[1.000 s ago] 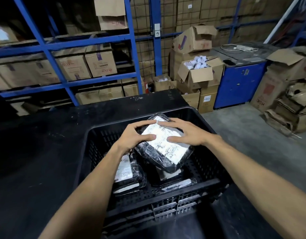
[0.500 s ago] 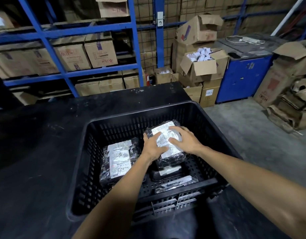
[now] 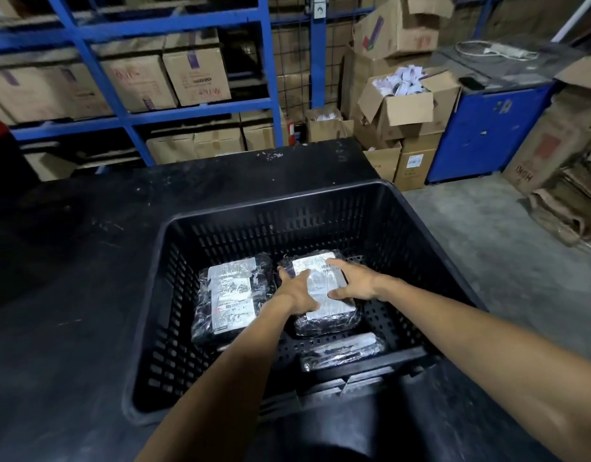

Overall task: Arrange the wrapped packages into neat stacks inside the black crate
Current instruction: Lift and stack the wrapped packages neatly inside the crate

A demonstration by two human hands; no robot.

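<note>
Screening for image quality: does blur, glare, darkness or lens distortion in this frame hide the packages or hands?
Head view: wide-angle lens skews the blue shelving and stretches the forearms; dim light swallows detail on the black table and black crate; label print on the left package and right package is smeared, without glare; left hand and right hand are clear.

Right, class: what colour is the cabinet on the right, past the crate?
The cabinet is blue, with a grey top; the head view shows it.
</note>
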